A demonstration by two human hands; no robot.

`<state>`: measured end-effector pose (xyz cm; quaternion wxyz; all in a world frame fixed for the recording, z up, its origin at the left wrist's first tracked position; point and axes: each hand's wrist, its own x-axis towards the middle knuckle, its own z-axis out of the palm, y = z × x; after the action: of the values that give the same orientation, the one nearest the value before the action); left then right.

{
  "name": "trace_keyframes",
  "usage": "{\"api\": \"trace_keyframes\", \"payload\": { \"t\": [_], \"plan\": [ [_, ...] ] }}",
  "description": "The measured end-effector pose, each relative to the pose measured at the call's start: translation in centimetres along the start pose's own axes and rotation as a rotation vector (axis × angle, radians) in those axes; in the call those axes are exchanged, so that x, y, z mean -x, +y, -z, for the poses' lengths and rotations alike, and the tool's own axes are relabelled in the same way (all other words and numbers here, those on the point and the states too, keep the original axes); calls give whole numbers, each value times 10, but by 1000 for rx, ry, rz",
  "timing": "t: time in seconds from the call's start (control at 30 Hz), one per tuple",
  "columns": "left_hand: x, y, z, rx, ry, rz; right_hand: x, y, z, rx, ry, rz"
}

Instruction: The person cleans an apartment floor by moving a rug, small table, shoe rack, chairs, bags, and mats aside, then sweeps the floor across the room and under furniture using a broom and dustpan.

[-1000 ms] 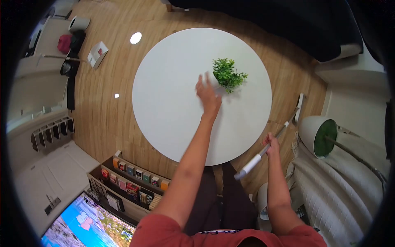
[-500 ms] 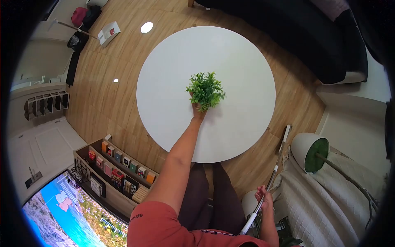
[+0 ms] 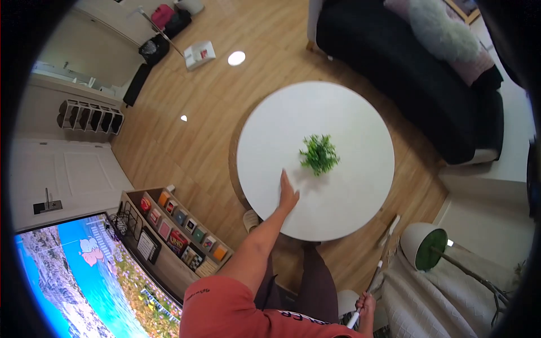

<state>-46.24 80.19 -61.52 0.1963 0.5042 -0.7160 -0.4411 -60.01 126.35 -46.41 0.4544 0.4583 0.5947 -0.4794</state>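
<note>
A small bushy green plant point(image 3: 319, 155) stands near the middle of the round white table point(image 3: 270, 124); its pot is hidden beneath the leaves. My left hand point(image 3: 288, 191) is over the table's near-left part, apart from the plant, with fingers stretched out and nothing in them. Low on the right, my right hand point(image 3: 366, 304) is closed around the white and grey pole of a mop point(image 3: 353, 321). The pole runs forward, past the table's right side, toward a narrow flat head point(image 3: 390, 230) on the floor.
A black-covered sofa point(image 3: 389, 84) is at the far right. A wooden shelf point(image 3: 163, 225) with game boxes and a lit television point(image 3: 96, 276) are at the left. A white planter point(image 3: 420, 245) lies tipped at the right. A dustpan point(image 3: 199, 55) sits on the wood floor.
My left hand has let go of the plant and drawn back toward me, leaving the plant on the table. My right hand's fingers have closed around the pole. The view has shifted and tilted.
</note>
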Motion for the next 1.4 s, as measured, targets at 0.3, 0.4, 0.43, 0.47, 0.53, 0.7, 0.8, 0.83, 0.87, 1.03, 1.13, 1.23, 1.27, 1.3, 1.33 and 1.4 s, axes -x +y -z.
{"api": "trace_keyframes", "payload": {
  "t": [0.3, 0.4, 0.43, 0.47, 0.53, 0.7, 0.8, 0.83, 0.87, 1.03, 1.13, 1.23, 1.27, 1.3, 1.33, 1.4],
  "plan": [
    [30, -92, 284, -327, -239, -46, 107, 45, -147, 208, 372, 638],
    [3, -113, 376, -363, -208, 25, 167, 42, -233, 216, 389, 786],
    [-8, -116, 404, -362, -147, 54, 181, 38, -261, 247, 352, 825],
    [-21, -117, 430, -365, -136, 47, 194, 33, -290, 276, 317, 862],
    [-37, -120, 474, -451, -62, 161, 224, 22, -348, 92, 57, 805],
    [-68, -136, 535, -397, 51, 169, 227, -15, -465, -251, -870, 276],
    [-75, -136, 555, -349, -1, 164, 298, 6, -561, -563, -1144, -216],
    [-89, -135, 563, -304, -25, 116, 291, 0, -582, -530, -1153, -231],
    [-99, -133, 571, -307, -30, 120, 280, -2, -603, -498, -1158, -245],
    [-159, -128, 626, -298, -50, 97, 238, -11, -731, -217, -1121, -312],
    [-208, -120, 670, -319, -12, 181, 188, -16, -813, -103, -1089, -87],
    [-255, -131, 709, -318, 88, 170, 157, -8, -902, 90, -657, 292],
    [-267, -127, 724, -334, 88, 163, 171, 13, -928, 212, -496, 461],
    [-285, -116, 737, -311, 102, 184, 172, 16, -955, 300, -502, 287],
    [-305, -106, 752, -287, 113, 211, 170, 27, -980, 336, -494, 259],
    [-345, -93, 781, -299, 135, 173, 160, 58, -1044, 320, -451, 294]
  ]
}}
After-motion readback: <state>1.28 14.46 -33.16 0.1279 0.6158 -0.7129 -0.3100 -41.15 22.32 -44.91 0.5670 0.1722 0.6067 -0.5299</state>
